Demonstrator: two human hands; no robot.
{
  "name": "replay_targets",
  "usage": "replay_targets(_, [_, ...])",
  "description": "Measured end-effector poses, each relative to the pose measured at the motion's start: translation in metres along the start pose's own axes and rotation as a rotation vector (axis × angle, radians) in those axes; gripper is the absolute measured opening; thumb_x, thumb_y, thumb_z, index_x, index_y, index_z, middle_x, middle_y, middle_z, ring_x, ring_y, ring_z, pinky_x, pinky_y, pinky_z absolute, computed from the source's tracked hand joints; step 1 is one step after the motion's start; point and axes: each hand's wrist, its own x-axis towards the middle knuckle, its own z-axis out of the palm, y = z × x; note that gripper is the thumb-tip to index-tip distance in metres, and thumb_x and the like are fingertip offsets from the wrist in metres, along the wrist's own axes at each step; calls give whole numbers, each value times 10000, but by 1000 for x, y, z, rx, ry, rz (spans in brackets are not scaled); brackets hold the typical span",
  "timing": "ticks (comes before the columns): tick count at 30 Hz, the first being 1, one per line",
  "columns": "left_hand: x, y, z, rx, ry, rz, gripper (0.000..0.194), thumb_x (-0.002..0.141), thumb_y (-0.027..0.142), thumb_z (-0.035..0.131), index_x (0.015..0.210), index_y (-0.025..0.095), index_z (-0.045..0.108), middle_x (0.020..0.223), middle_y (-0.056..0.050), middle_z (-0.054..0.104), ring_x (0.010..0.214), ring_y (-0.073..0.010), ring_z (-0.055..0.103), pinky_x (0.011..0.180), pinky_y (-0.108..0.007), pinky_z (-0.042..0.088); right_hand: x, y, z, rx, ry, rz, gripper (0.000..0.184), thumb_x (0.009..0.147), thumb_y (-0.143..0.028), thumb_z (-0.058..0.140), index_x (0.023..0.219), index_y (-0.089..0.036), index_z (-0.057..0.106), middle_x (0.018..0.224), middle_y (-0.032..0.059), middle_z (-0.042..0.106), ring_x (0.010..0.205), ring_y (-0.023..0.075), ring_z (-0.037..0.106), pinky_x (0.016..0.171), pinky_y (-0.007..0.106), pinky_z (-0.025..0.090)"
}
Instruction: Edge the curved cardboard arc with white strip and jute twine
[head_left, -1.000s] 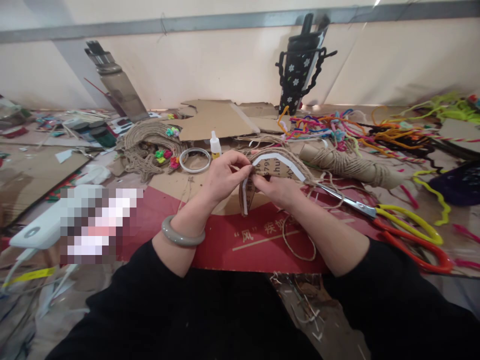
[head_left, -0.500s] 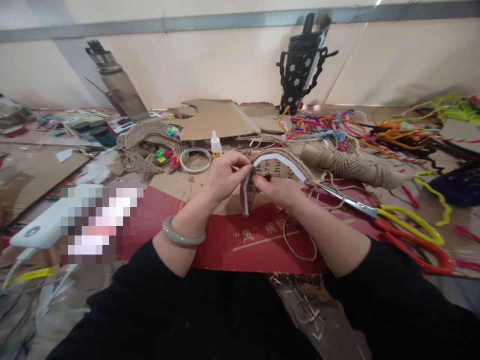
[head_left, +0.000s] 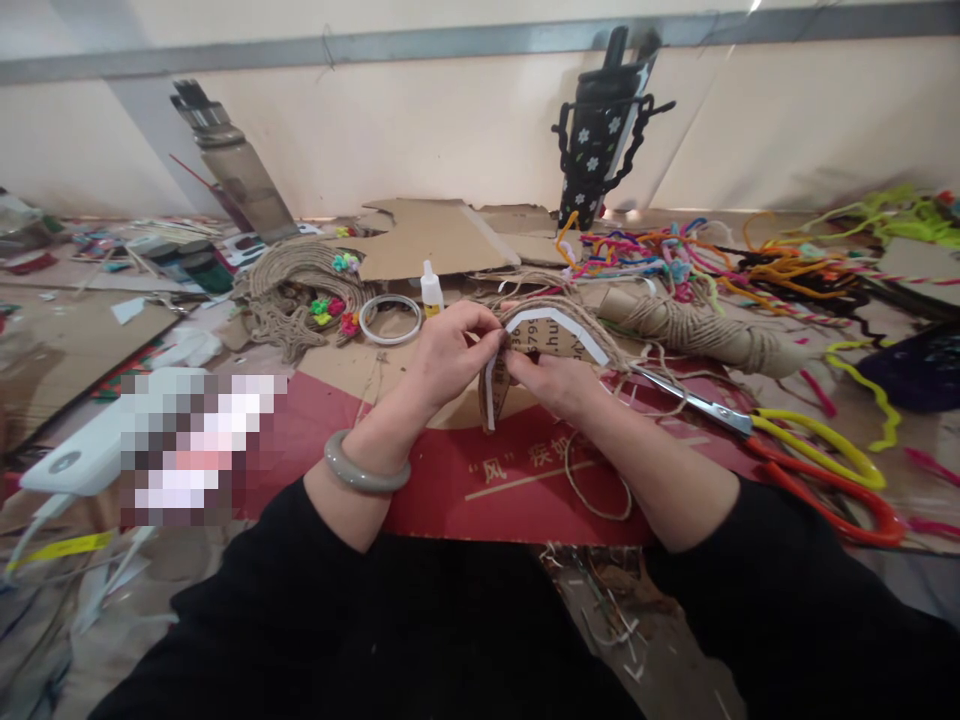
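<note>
Between my two hands is a curved cardboard piece [head_left: 556, 338] with printed characters, a white strip along its edge and twine [head_left: 592, 318] round its outer rim. My left hand [head_left: 457, 350] pinches it at the left side of the curve, thumb and fingers together. My right hand [head_left: 555, 380] grips the same spot from below, its thumb close to the left one; its other fingers are partly hidden. Loose twine trails from the piece toward the right and hangs in a loop over the red cardboard [head_left: 435, 500] underneath.
Scissors [head_left: 750, 425] with yellow and red handles lie to the right, beside a twine-wrapped roll [head_left: 697, 330]. A small glue bottle [head_left: 432, 292], a white ring [head_left: 390, 320] and coiled rope [head_left: 292, 275] lie behind. A tumbler [head_left: 592, 140] and a water bottle [head_left: 244, 175] stand by the wall.
Almost nothing differs. Both hands keep hold of the curved cardboard in the same place, with only a very slight shift.
</note>
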Motion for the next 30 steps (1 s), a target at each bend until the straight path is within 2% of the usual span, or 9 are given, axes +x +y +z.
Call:
replay_targets(3, [0,1,-1,15,6,-62,54,753,167,598,715,161,635,694,-14,658,653,-112,583,605,-240,472,-2,-3,0,78,-68,41,359,854,-382,332,950,-255,654,959,57,726,964,291,642,873,449,501])
replay_targets(7, [1,0,-2,-22,-6,-99,71,760,214,607,728,157,636,675,-10,649,622,-109,571,598,-246,468,0,-5,-1,135,-22,31,358,828,-360,350,1004,-228,633,1016,69,713,980,283,632,886,440,493])
replay_targets(12, [1,-3,0,-119,10,-168,129,763,276,623,761,149,646,707,-24,654,641,-114,568,610,-253,465,4,-2,-3,206,18,-46,321,795,-304,382,978,-226,633,904,66,697,981,271,618,888,429,487])
replay_targets(16, [2,-8,2,-242,-7,-200,189,725,269,676,880,161,658,731,-10,650,648,-106,567,603,-240,459,5,-1,-5,296,50,-105,234,787,-304,415,884,-212,607,934,83,667,975,274,603,857,423,493])
replay_targets(20, [4,-8,0,-338,-62,-262,176,724,262,681,860,151,662,760,-16,663,664,-98,568,632,-239,465,1,-1,-4,547,85,-76,140,767,-320,522,820,-200,570,851,49,614,839,212,599,810,378,503])
replay_targets(23, [4,-3,-2,-417,-97,-329,165,721,271,687,817,142,658,748,-17,661,646,-92,559,619,-237,465,-2,-2,-3,877,29,16,320,758,-392,596,1017,-203,577,823,11,581,695,143,570,630,295,503])
replay_targets(25, [5,0,-3,-468,-113,-369,161,722,270,682,812,138,657,731,-15,653,621,-87,550,594,-233,458,-4,-2,-3,1015,-17,88,474,753,-443,631,1154,-209,534,803,-4,571,622,115,541,529,254,468])
replay_targets(27, [5,2,-3,-491,-128,-393,150,726,260,672,810,138,657,726,-16,652,608,-84,548,580,-230,451,-4,-2,-3,1058,-32,128,547,747,-467,654,1206,-209,505,779,-14,563,595,105,527,497,239,452])
replay_targets(30, [5,2,-2,-464,-135,-402,136,728,249,667,808,140,662,732,-17,660,622,-87,559,598,-233,455,-3,-2,-4,1066,-32,149,533,734,-474,678,1172,-211,526,778,-16,566,599,100,530,494,229,450])
